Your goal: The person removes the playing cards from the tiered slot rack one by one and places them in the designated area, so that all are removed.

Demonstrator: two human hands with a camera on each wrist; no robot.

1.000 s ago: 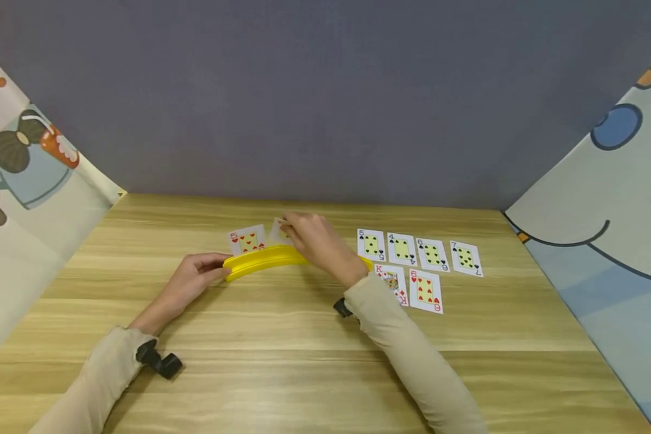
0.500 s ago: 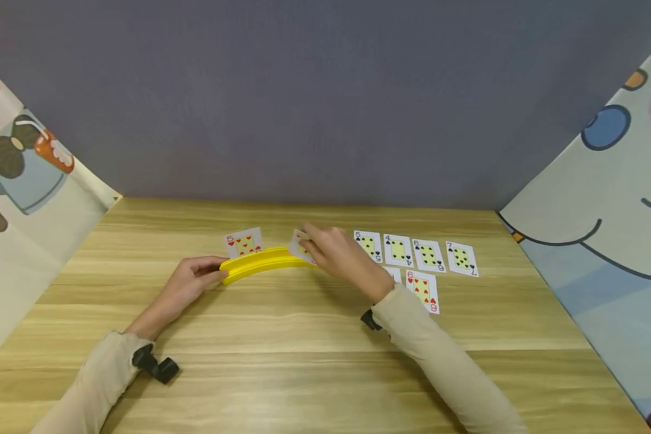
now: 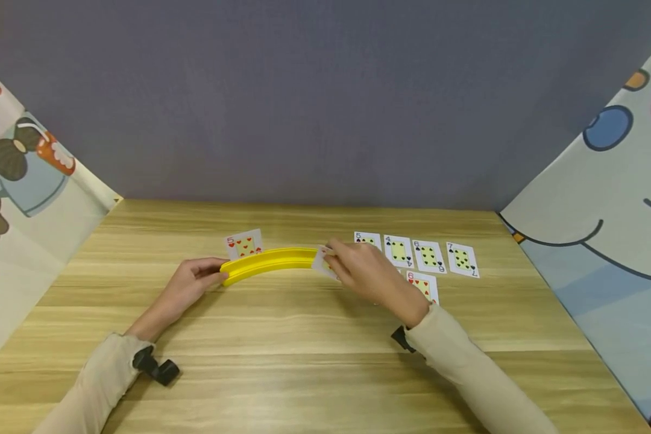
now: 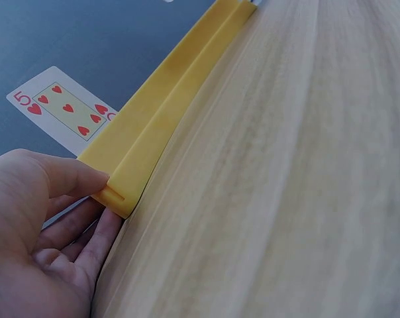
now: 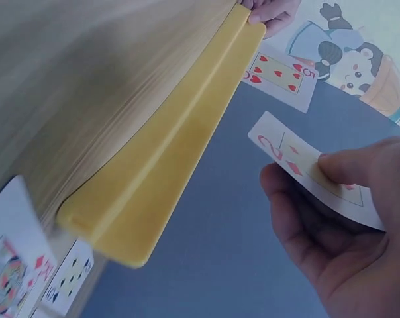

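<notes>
My left hand (image 3: 192, 283) grips the left end of a curved yellow card holder (image 3: 271, 259) on the wooden table, thumb on top and fingers beneath in the left wrist view. From behind the holder's rim near that end rises a five of hearts (image 4: 64, 109), its lower edge hidden. My right hand (image 3: 374, 271) pinches a playing card (image 5: 319, 169) with red diamonds between thumb and fingers. In the head view this card overlaps the holder's right part; the right wrist view shows it apart from the holder, tilted. The holder's right end is hidden behind my right hand in the head view.
Right of the holder lie face-up cards: a five of spades (image 3: 367, 237), four of spades (image 3: 398, 251), six of spades (image 3: 428, 256) and seven of spades (image 3: 463, 260). Nearer are a six of hearts (image 3: 424, 283) and king of diamonds (image 5: 8, 275). A grey wall (image 3: 314, 108) stands behind.
My right hand has carried the diamond card to the right along the holder and slightly towards me. My left hand keeps its grip on the holder's end.
</notes>
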